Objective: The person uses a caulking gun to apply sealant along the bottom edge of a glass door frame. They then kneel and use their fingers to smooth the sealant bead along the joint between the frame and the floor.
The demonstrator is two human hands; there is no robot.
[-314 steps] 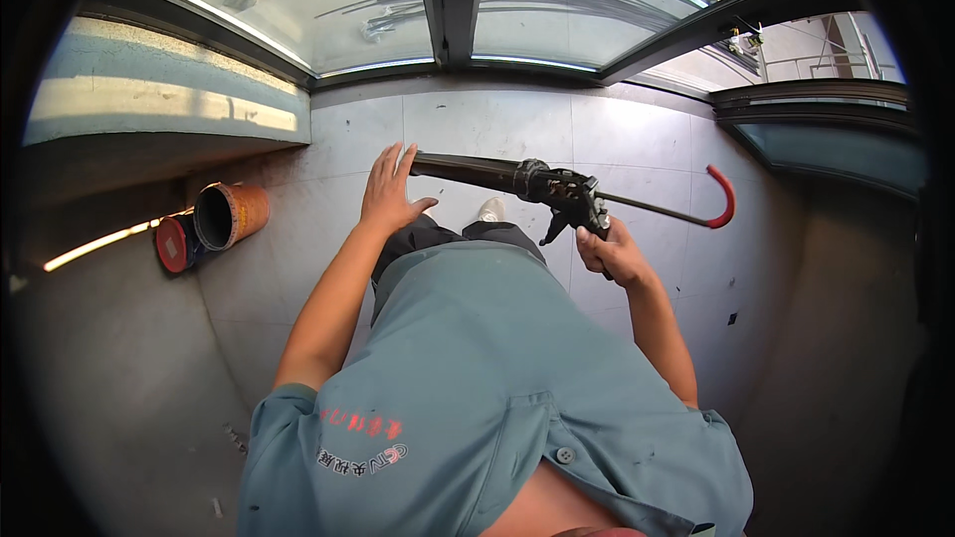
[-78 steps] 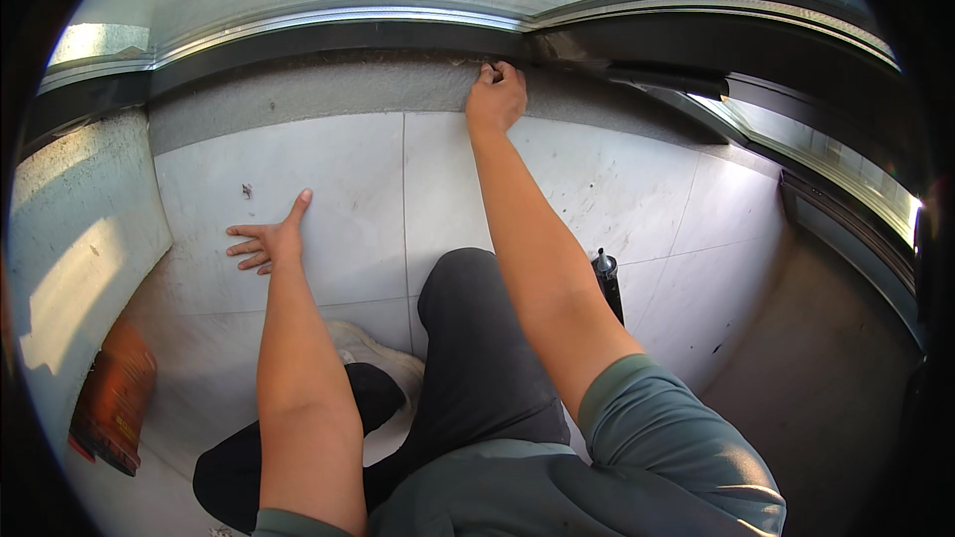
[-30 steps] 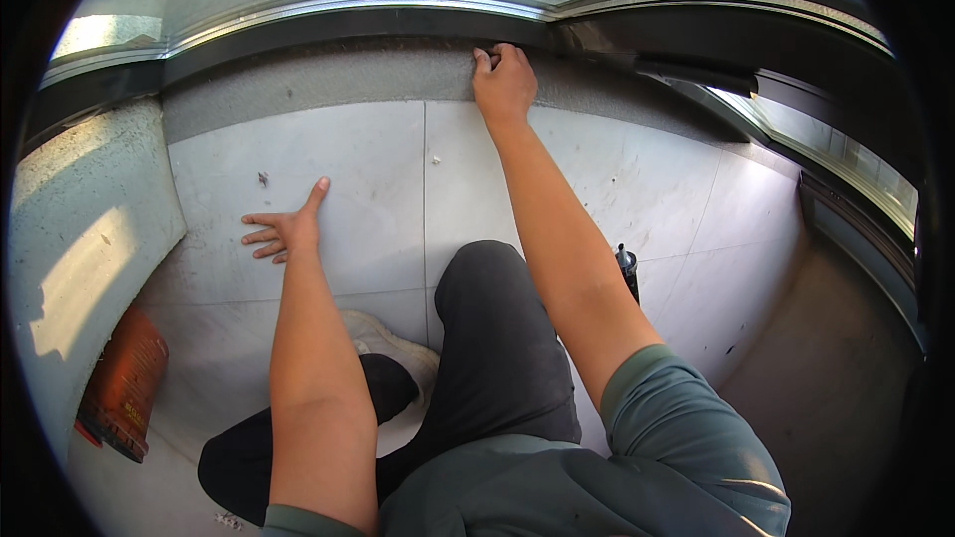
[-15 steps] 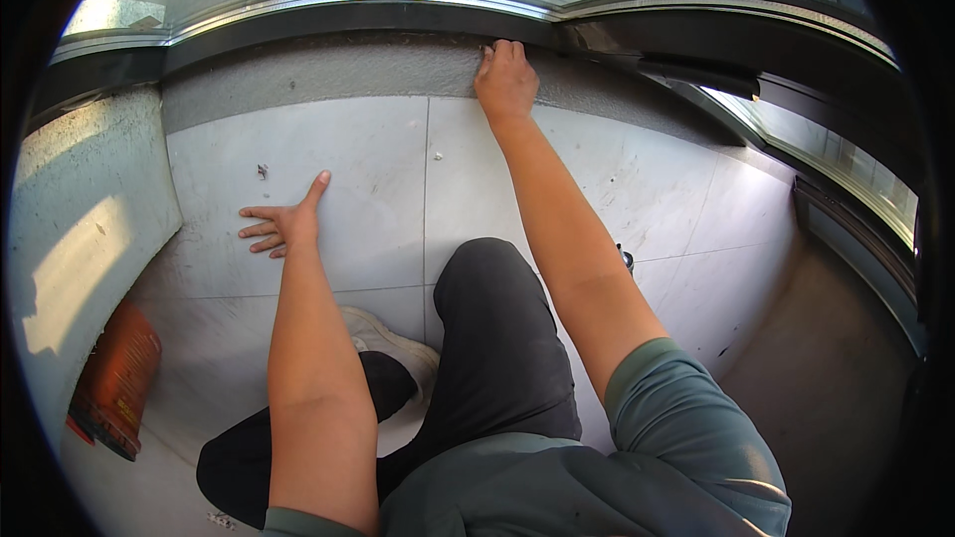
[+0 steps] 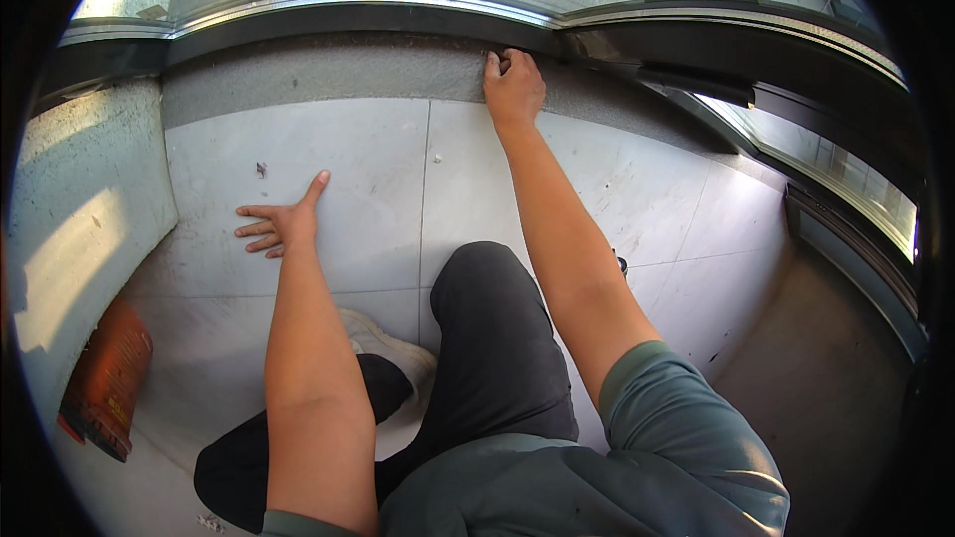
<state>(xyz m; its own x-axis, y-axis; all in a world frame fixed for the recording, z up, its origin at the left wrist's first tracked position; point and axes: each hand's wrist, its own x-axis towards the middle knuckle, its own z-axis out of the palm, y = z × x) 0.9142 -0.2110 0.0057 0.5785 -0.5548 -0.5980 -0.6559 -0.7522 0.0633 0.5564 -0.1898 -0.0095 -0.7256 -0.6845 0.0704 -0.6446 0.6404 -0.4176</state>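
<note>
Pressing fingertips to the dark frame (image 5: 378,25) joint, right hand (image 5: 514,89) holds nothing; left hand (image 5: 282,226) lies flat, fingers spread, on tile (image 5: 348,169) below; joint work looks unfinished

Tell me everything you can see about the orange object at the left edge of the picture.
The orange object looks like a cylinder, perhaps a tube or cartridge, with a dull, dusty orange skin and a redder rim at its lower end. It lies tilted on the pale tiled floor, at the foot of the grey wall on the left, partly in shadow. Its material cannot be told for sure. Neither hand touches it; the left hand rests flat on the tiles well apart from it.
</note>
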